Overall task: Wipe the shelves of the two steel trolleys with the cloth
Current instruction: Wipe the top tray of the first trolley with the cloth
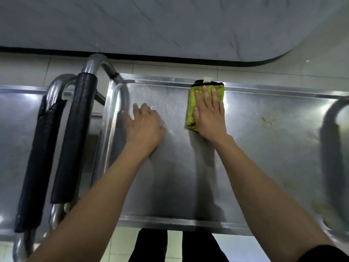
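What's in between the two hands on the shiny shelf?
Nothing but bare steel shelf between the left hand and the right hand pressing the cloth, seen in the head view.

Pale tiled floor (170,69) (glossy) beside a grey mattress (170,25)

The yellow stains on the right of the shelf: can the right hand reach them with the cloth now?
Probably yes: the right hand presses the cloth flat, and only bare shelf lies before the stains.
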A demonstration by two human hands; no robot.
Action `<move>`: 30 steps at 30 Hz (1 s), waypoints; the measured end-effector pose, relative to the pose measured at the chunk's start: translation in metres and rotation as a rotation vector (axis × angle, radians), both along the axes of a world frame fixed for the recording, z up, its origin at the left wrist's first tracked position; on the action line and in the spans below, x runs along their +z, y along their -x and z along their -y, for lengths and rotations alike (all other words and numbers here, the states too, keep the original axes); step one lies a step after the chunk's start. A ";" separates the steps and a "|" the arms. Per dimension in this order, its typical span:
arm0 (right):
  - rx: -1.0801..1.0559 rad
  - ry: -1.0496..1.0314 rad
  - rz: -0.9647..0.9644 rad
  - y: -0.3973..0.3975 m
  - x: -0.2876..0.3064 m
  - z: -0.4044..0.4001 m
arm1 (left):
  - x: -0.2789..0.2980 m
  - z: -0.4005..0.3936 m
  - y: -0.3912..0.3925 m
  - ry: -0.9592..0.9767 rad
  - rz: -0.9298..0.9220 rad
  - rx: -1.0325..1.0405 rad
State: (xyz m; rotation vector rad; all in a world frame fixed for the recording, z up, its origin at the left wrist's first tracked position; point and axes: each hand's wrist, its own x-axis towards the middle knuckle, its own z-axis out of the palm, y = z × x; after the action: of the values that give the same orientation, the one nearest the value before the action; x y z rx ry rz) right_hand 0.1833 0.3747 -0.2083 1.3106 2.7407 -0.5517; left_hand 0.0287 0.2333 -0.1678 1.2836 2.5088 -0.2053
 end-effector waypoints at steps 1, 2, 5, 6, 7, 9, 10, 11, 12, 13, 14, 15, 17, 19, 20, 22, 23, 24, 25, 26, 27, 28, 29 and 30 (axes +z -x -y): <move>-0.008 -0.003 0.010 -0.013 0.001 -0.006 | -0.001 -0.009 -0.014 -0.060 0.056 -0.065; -0.016 -0.004 0.020 -0.025 0.002 -0.012 | -0.002 -0.019 -0.029 -0.099 0.112 -0.135; -0.065 -0.007 0.041 -0.061 0.003 -0.034 | -0.007 -0.039 -0.063 -0.103 0.152 -0.232; -0.089 -0.010 0.050 -0.073 0.003 -0.042 | -0.008 -0.043 -0.068 -0.097 0.146 -0.216; -0.112 -0.013 0.057 -0.084 0.004 -0.049 | -0.009 -0.046 -0.070 -0.093 0.139 -0.201; -0.146 -0.014 0.064 -0.104 0.006 -0.062 | -0.010 -0.049 -0.071 -0.068 0.117 -0.213; -0.156 -0.017 0.068 -0.109 0.006 -0.067 | -0.011 -0.050 -0.072 -0.055 0.107 -0.228; -0.167 -0.019 0.073 -0.112 0.007 -0.071 | -0.011 -0.051 -0.073 -0.043 0.100 -0.243; -0.181 -0.018 0.077 -0.112 0.007 -0.073 | -0.010 -0.051 -0.074 -0.031 0.095 -0.259; -0.196 -0.014 0.077 -0.110 0.007 -0.072 | -0.010 -0.051 -0.075 -0.018 0.088 -0.272; -0.203 -0.010 0.076 -0.106 0.007 -0.069 | -0.010 -0.051 -0.075 -0.006 0.080 -0.282; -0.195 -0.009 0.072 -0.102 0.007 -0.064 | -0.011 -0.050 -0.074 0.000 0.073 -0.288; -0.151 -0.003 0.061 -0.091 0.005 -0.049 | -0.011 -0.049 -0.070 0.003 0.065 -0.301; -0.108 -0.001 0.057 -0.079 0.004 -0.033 | -0.009 -0.049 -0.066 0.004 0.076 -0.318; -0.094 0.000 0.057 -0.073 0.002 -0.025 | -0.008 -0.049 -0.064 0.003 0.097 -0.319; -0.078 0.006 0.055 -0.061 0.001 -0.014 | -0.006 -0.044 -0.059 -0.019 0.158 -0.296; -0.073 0.007 0.053 -0.058 0.000 -0.010 | -0.005 -0.038 -0.055 -0.042 0.181 -0.270; -0.070 0.004 0.050 -0.055 -0.001 -0.007 | -0.003 -0.031 -0.051 -0.070 0.189 -0.233; -0.068 0.000 0.048 -0.053 -0.001 -0.005 | -0.002 -0.021 -0.045 -0.097 0.182 -0.185; -0.066 -0.003 0.045 -0.050 -0.002 -0.002 | -0.001 -0.009 -0.038 -0.116 0.168 -0.132; -0.061 -0.004 0.042 -0.047 -0.002 0.002 | 0.000 0.003 -0.030 -0.126 0.152 -0.080; -0.053 -0.003 0.040 -0.042 -0.002 0.007 | 0.002 0.015 -0.023 -0.131 0.137 -0.032; -0.041 -0.002 0.037 -0.035 -0.002 0.013 | 0.003 0.027 -0.015 -0.136 0.124 0.012; -0.026 -0.004 0.037 -0.027 -0.002 0.020 | 0.004 0.037 -0.009 -0.139 0.115 0.051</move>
State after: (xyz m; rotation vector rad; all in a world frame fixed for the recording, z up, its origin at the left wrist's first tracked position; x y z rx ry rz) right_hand 0.2107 0.3551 -0.2101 1.3452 2.7000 -0.5185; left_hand 0.0378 0.1964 -0.1634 1.2432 2.4907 0.0544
